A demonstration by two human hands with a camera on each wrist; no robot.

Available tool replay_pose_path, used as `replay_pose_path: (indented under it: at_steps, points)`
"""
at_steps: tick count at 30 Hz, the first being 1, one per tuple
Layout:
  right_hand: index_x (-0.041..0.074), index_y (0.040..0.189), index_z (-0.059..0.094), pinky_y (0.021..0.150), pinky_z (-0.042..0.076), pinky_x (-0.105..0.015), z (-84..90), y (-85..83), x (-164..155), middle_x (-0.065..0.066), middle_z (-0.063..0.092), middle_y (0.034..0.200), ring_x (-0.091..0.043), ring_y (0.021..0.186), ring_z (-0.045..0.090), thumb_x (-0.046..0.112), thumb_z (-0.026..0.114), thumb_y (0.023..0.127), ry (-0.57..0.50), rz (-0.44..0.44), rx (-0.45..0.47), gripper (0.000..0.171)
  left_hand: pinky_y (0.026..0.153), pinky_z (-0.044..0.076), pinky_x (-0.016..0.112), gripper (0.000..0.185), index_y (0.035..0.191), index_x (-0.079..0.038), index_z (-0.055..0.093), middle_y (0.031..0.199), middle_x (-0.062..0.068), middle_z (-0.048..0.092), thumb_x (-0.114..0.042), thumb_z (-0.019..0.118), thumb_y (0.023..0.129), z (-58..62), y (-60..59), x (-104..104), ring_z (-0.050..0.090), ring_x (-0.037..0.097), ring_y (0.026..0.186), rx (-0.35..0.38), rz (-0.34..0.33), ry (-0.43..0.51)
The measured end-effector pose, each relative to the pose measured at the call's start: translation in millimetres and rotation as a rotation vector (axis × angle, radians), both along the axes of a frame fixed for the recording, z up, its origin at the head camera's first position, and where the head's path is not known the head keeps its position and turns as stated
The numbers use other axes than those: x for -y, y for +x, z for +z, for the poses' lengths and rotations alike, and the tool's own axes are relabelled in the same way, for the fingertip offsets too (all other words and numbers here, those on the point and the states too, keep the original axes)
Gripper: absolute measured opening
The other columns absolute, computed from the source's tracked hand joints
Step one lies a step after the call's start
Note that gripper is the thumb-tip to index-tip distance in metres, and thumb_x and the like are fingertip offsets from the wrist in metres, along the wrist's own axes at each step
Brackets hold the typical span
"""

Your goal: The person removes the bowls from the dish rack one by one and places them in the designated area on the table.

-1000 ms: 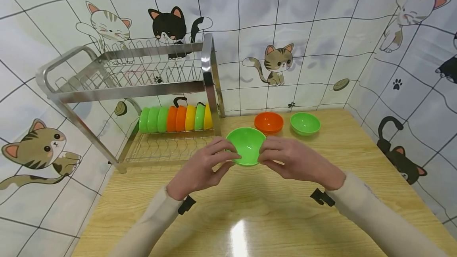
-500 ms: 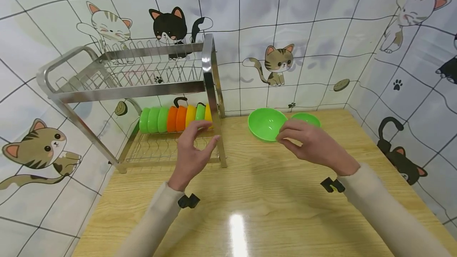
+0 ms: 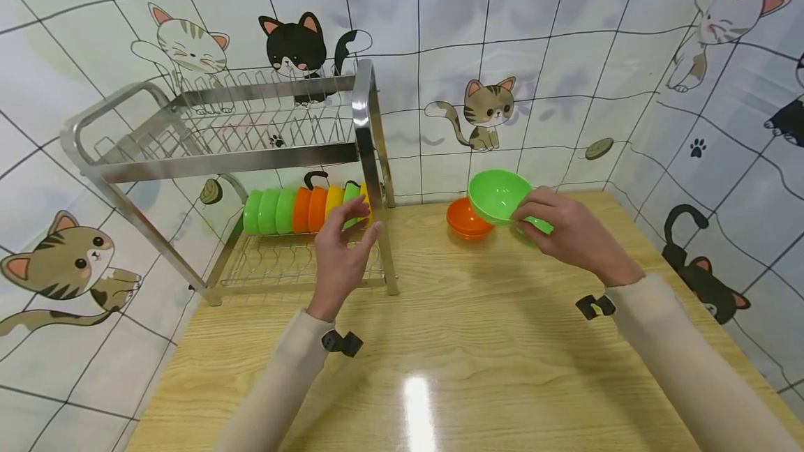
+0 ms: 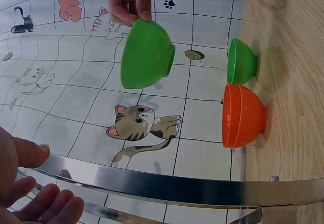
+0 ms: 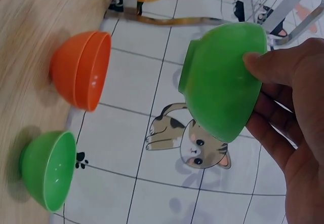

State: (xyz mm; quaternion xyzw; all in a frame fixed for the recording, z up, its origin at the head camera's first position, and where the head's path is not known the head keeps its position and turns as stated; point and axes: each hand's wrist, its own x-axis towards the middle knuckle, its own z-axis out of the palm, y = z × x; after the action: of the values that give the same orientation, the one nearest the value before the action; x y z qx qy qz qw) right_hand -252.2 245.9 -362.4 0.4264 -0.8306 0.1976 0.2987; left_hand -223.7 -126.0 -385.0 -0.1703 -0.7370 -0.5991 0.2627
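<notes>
My right hand [image 3: 571, 232] pinches a green bowl [image 3: 498, 195] by its rim and holds it up off the table. In the right wrist view, the thumb presses the outside of that bowl [image 5: 225, 82]. Two orange bowls [image 3: 466, 220], one nested in the other, stand on the table to its left. A second green bowl [image 5: 48, 171] sits beside the orange ones, mostly hidden behind the right hand in the head view. My left hand [image 3: 339, 260] holds nothing, its thumb and fingers spread apart before the rack's right post.
A two-tier metal dish rack [image 3: 232, 159] stands at the left. On its lower tier, several green, orange and yellow bowls [image 3: 301, 210] stand on edge in a row. Cat-patterned tiled walls [image 3: 565, 124] border the wooden table [image 3: 477, 354] at the back and right.
My left hand has let go of the green bowl and drawn back to the left. The right hand has carried the bowl to the right and back, up above the other bowls.
</notes>
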Motion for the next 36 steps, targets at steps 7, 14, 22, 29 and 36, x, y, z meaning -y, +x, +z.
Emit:
replay_pose_path:
  at_steps: [7, 14, 22, 29, 36]
  points:
    - [0.008, 0.089, 0.075, 0.078, 0.055, -0.034, -7.4, -12.3, -11, -0.002, 0.070, 0.093, -0.019, 0.089, 0.065, -0.011, 0.086, 0.071, -0.007, -0.114, 0.011, 0.028, 0.100, 0.058, 0.044, 0.036, 0.132, -0.006, 0.066, 0.118, 0.015, 0.071, -0.008, 0.070, 0.097, -2.3, -8.0, 4, 0.066, 0.026, 0.112, 0.021, -0.005, -0.031]
    - [0.008, 0.089, 0.075, 0.076, 0.048, -0.030, -21.3, -25.9, -23, -0.003, 0.069, 0.092, -0.020, 0.087, 0.063, -0.011, 0.083, 0.075, -0.035, -0.202, 0.045, 0.025, 0.093, 0.061, 0.042, 0.029, 0.125, -0.005, 0.069, 0.112, 0.014, 0.073, -0.011, 0.071, 0.096, -1.9, -13.7, 7, 0.070, 0.023, 0.102, 0.044, 0.022, -0.059]
    - [0.003, 0.092, 0.075, 0.078, 0.054, -0.045, -39.1, -40.2, -35, -0.008, 0.069, 0.092, -0.025, 0.088, 0.064, -0.009, 0.078, 0.080, -0.034, -0.298, 0.120, 0.017, 0.090, 0.061, 0.030, 0.025, 0.121, -0.002, 0.067, 0.109, 0.015, 0.071, -0.008, 0.070, 0.097, -2.2, -19.5, 8, 0.069, 0.023, 0.099, 0.040, 0.006, -0.125]
    - [0.002, 0.097, 0.076, 0.082, 0.056, -0.050, -52.2, -51.9, -44, -0.010, 0.070, 0.095, -0.029, 0.091, 0.065, -0.005, 0.076, 0.085, -0.007, -0.369, 0.209, 0.014, 0.090, 0.061, 0.037, 0.024, 0.121, 0.000, 0.066, 0.108, 0.016, 0.070, -0.007, 0.068, 0.098, -5.6, -21.4, 7, 0.068, 0.025, 0.098, 0.022, -0.006, -0.139]
    - [0.000, 0.099, 0.076, 0.084, 0.055, -0.053, -66.1, -59.8, -52, -0.012, 0.069, 0.096, -0.031, 0.093, 0.065, -0.004, 0.073, 0.088, 0.016, -0.406, 0.291, 0.013, 0.089, 0.060, 0.024, 0.023, 0.121, 0.001, 0.065, 0.108, 0.016, 0.069, -0.007, 0.068, 0.098, -6.4, -22.3, 9, 0.067, 0.024, 0.097, 0.019, -0.019, -0.143]
